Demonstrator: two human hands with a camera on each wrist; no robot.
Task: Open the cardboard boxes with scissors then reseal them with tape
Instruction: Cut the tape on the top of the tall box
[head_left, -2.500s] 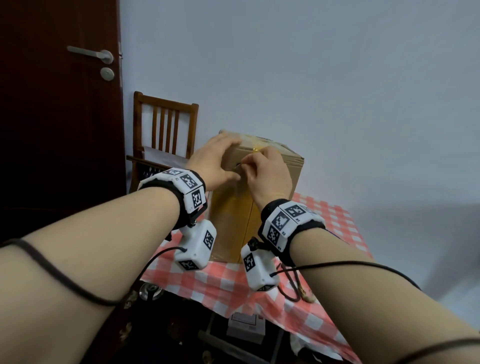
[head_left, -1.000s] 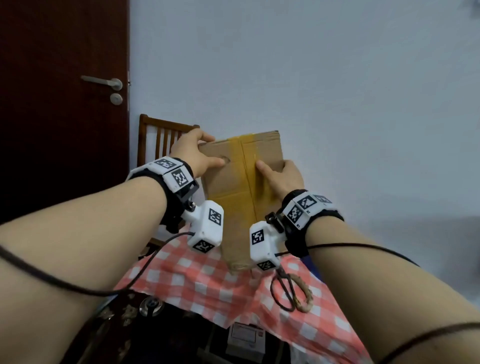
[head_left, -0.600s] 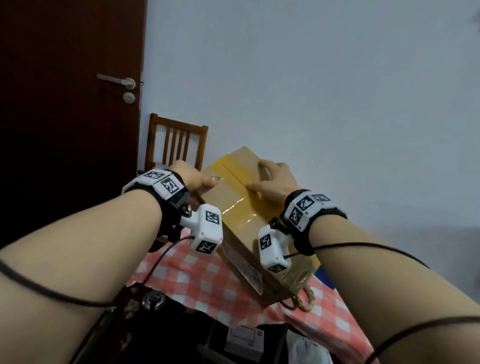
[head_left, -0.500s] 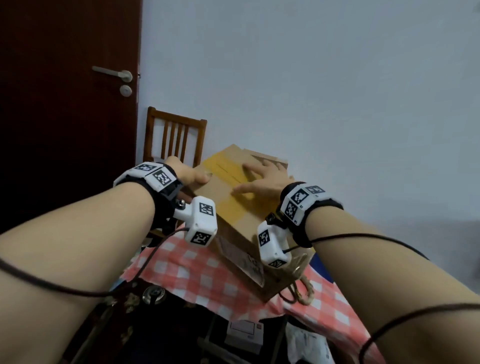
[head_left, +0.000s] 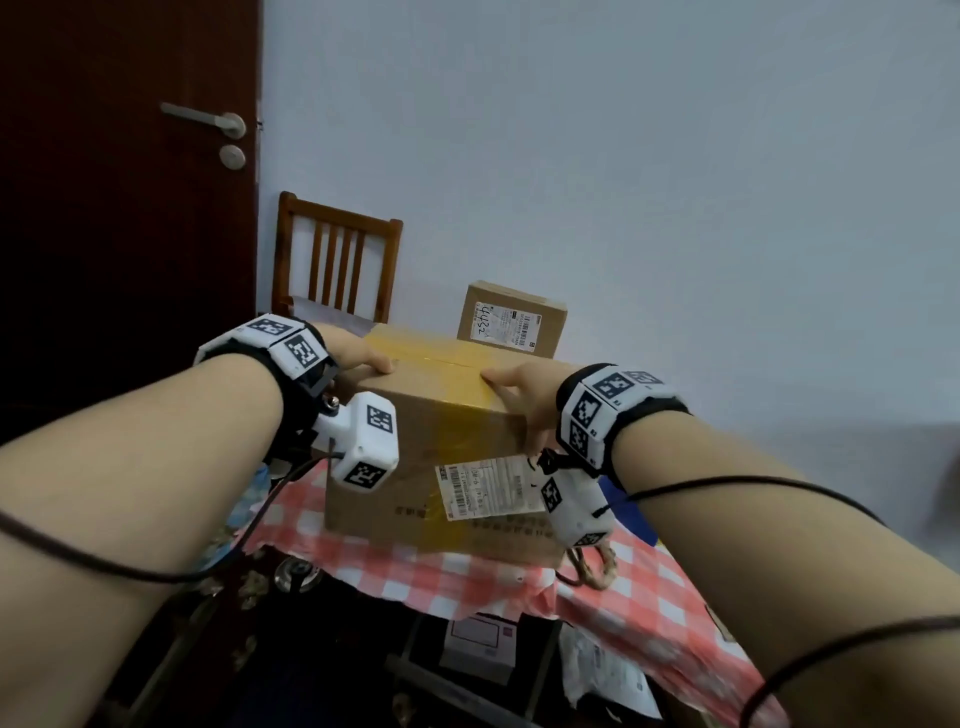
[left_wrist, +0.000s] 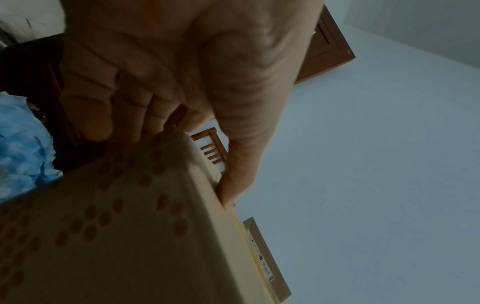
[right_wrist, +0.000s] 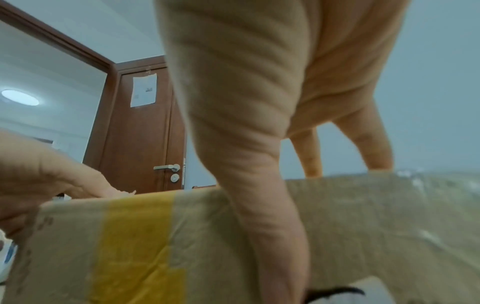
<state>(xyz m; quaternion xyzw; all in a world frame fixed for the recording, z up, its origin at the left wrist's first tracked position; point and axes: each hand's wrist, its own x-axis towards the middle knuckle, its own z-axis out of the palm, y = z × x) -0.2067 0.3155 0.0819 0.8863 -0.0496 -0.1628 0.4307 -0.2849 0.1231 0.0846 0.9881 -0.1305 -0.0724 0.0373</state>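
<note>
The large cardboard box (head_left: 426, 447), brown with yellow tape over its top seam and a white label at 5 o'clock, sits on the checked tablecloth (head_left: 639, 597), left hand (head_left: 358, 358) and right hand (head_left: 524, 395) gripping its upper corners.

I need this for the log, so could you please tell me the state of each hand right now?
Left hand: grips the large cardboard box at its top left edge.
Right hand: grips the same box at its right corner.
</note>
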